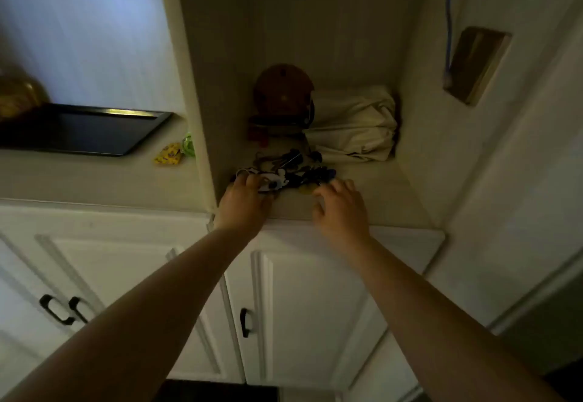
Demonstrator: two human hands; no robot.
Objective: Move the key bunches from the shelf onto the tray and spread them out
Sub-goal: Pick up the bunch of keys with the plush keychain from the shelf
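A dark tangle of key bunches (291,169) with blue and black heads and a white tag lies near the front of a recessed shelf (372,193). My left hand (244,203) rests on the pile's left end, fingers curled over the white tag. My right hand (340,209) hovers at the pile's right end with fingers spread, fingertips touching or nearly touching the keys. A black rectangular tray (94,128) sits on the counter in the neighbouring bay to the left, beyond a dividing wall.
Behind the keys stand a brown round object (282,95) and a cream cloth bag (353,124). A yellow wrapper (168,154) and something green (188,144) lie by the tray. The divider wall (202,136) separates the bays. White cabinet doors with black handles (244,322) are below.
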